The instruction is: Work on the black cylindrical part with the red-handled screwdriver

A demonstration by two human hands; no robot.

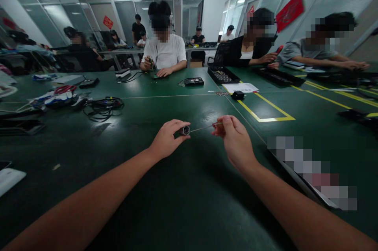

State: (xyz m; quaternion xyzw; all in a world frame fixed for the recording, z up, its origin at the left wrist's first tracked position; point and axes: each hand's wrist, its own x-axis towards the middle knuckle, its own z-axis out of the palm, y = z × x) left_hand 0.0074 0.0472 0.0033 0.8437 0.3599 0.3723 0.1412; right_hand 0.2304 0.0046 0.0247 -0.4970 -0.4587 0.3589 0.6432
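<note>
My left hand [168, 139] is closed around a short dark cylinder with a silvery rim [185, 130]. Its round end faces me, and the inside is too small to make out. Between the thumb and fingers of my right hand [234, 136] is a thin screwdriver [203, 127], with a bit of red showing at its handle. The slim metal shaft points left, and its tip is at or very near the cylinder's rim; I cannot tell whether they touch. Both hands are above the green table [183, 203].
Coiled black cables [104, 108] lie to the left, and a sheet-like blurred item [313, 174] to the right. Ahead are a black adapter [238, 95], a black box-shaped device [194, 81] and a parts tray [223, 75]. A person in white [165, 52] works opposite.
</note>
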